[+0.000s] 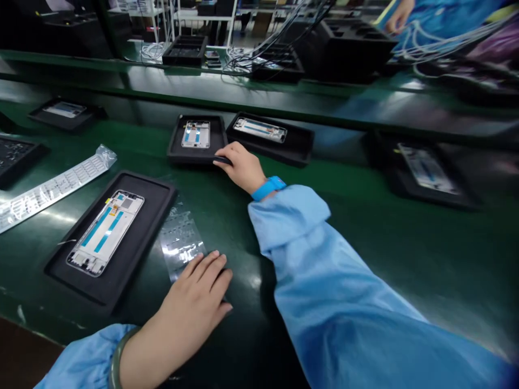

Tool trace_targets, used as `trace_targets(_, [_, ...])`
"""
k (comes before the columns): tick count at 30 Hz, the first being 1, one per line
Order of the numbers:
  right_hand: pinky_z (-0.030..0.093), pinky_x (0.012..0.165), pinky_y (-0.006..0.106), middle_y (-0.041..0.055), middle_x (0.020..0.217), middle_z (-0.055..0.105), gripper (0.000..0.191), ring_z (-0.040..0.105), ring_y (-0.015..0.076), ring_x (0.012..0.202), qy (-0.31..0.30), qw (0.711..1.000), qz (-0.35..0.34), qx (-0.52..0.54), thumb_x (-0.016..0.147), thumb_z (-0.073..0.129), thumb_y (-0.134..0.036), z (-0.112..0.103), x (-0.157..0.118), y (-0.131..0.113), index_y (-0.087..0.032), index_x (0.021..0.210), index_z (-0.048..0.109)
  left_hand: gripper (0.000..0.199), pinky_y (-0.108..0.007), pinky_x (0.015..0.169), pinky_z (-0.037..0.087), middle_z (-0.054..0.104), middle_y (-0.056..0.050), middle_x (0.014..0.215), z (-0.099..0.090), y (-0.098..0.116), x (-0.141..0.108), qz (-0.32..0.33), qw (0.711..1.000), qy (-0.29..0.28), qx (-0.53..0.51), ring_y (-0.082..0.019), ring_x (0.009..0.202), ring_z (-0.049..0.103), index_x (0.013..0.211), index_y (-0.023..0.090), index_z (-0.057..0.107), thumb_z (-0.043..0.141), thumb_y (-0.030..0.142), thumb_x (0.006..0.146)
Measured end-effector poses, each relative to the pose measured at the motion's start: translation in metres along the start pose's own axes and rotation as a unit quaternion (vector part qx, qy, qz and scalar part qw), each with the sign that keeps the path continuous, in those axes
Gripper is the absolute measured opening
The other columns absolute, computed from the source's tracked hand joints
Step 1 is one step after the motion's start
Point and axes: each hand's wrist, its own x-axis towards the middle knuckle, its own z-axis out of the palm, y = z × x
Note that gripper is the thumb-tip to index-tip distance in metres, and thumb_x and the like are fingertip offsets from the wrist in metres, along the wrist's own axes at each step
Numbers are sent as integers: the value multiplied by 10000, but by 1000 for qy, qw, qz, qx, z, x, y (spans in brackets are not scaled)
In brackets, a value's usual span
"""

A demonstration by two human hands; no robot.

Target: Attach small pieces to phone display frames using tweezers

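Note:
My right hand (242, 166), with a blue wristband, reaches forward and pinches the near right corner of a black tray (197, 158). In that tray lies a phone frame (203, 135) with blue strips. My left hand (198, 300) rests palm down on the bench, fingers stretched out, its fingertips at the edge of a clear plastic film sheet (180, 235). What lies beneath its palm is hidden. Left of the film, a larger-looking black tray (140, 259) carries another phone frame (125, 216) with two blue strips and a yellow tab.
Another black tray (298, 154) with a phone frame stands beside the gripped one. A blurred tray (458, 197) is at right, another (77, 124) at far left. A label strip (52, 189) lies left. Behind runs a raised shelf (162, 81) with cables; a co-worker's hand (399, 16) shows beyond.

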Motion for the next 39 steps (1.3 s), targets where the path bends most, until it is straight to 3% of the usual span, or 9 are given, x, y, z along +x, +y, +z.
trace_targets(5, [489, 833, 307, 62, 1005, 615, 168, 606, 181, 952, -76, 994, -33, 70, 864, 555, -279, -65, -101, 1, -212, 1000, 628, 429, -477, 1066, 380, 480, -133, 1354, -5, -3, -6, 19, 1000, -3, -22, -273, 1294, 405, 1213, 144, 483, 606, 235, 812])
trace_targets(11, [509, 789, 307, 49, 969, 619, 142, 628, 176, 887, -231, 965, 73, 102, 843, 566, -269, -136, -212, -30, -242, 954, 651, 188, -408, 1033, 422, 553, -79, 1253, -14, -27, -31, -4, 989, 47, -138, -200, 1211, 492, 1039, 205, 566, 459, 286, 906])
trace_targets(16, [524, 672, 283, 32, 875, 642, 129, 644, 163, 774, -421, 879, 145, 171, 812, 579, -186, -186, -253, -82, -262, 874, 663, 242, -459, 1058, 375, 580, -71, 1224, -15, -36, -60, -40, 991, 85, -97, -217, 1204, 499, 1084, 209, 556, 522, 324, 874])
trace_targets(19, [532, 696, 284, 42, 896, 659, 133, 650, 167, 800, -437, 848, 137, 266, 831, 564, -203, -202, -251, -98, -273, 879, 666, 349, -498, 1089, 314, 572, -88, 1250, -11, -27, -70, -16, 995, 78, -61, -231, 1231, 477, 1178, 195, 516, 540, 343, 863])
trace_targets(24, [515, 799, 324, 85, 952, 657, 379, 630, 188, 902, -211, 897, 119, 370, 925, 356, -477, -183, -220, -104, -246, 850, 648, 436, -537, 1095, 266, 551, -106, 1296, 5, 1, -63, 18, 997, 69, -13, -253, 1275, 433, 1283, 169, 455, 505, 343, 886])
trace_targets(27, [522, 645, 294, 47, 742, 622, 431, 608, 140, 658, -140, 894, 181, 386, 912, 365, -520, -152, -201, -115, -203, 752, 609, 417, -524, 1088, 272, 550, -108, 1301, 14, 11, -57, 2, 997, 78, 8, -248, 1261, 448, 1278, 161, 470, 475, 344, 903])
trace_targets(30, [528, 573, 259, 11, 718, 611, 259, 617, 116, 595, -157, 835, 237, 471, 831, 585, -434, -124, -188, -127, -175, 846, 601, 417, -470, 1068, 306, 538, -97, 1316, 13, 12, -56, 2, 998, 61, 13, -231, 1254, 449, 1276, 168, 473, 472, 357, 905])
trace_targets(35, [555, 638, 273, -7, 704, 625, 258, 646, 123, 655, -115, 788, 279, 537, 727, 714, -354, -101, -182, -130, -166, 851, 588, 385, -411, 973, 382, 488, -87, 1364, -2, -5, -51, 29, 1000, -11, -4, -233, 1228, 455, 1276, 214, 481, 474, 317, 905])
trace_targets(39, [568, 612, 265, -24, 640, 604, 304, 637, 113, 608, -84, 751, 325, 569, 687, 741, -382, -95, -187, -121, -164, 802, 562, 382, -469, 1048, 271, 435, -34, 1417, -7, -21, -34, 95, 994, -55, -6, -251, 1346, 300, 1294, 298, 467, 466, 293, 912])
